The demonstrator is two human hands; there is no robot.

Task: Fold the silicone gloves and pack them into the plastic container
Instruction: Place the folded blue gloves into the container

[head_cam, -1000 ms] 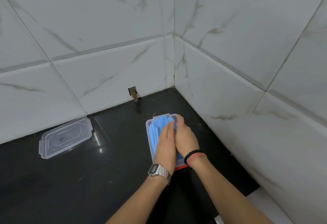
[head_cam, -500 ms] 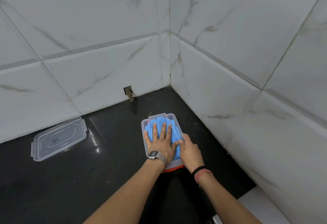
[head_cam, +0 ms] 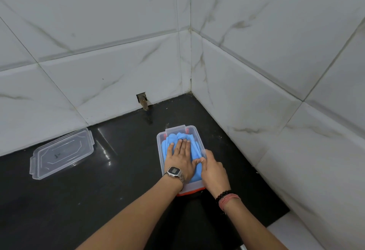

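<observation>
A clear plastic container [head_cam: 160, 152] with an orange near edge stands on the black counter near the corner of the tiled walls. Blue silicone gloves [head_cam: 195, 151] lie bunched inside it, their fingertips towards the far end. My left hand [head_cam: 180, 158] lies flat on top of the gloves, fingers together, palm down. My right hand [head_cam: 212, 170] rests at the container's right rim, its fingers curled against the rim and the gloves' edge. Most of the gloves are hidden under my left hand.
The container's clear lid [head_cam: 61, 153] lies flat on the counter at the left, close to the back wall. A small hole with a stub [head_cam: 143, 100] sits low in the back wall. The counter's front right edge [head_cam: 276, 218] drops to a white floor.
My left hand went from edge-on beside the right hand to flat on the gloves, then closed its spread fingers. My right hand moved off the gloves to the container's right rim.
</observation>
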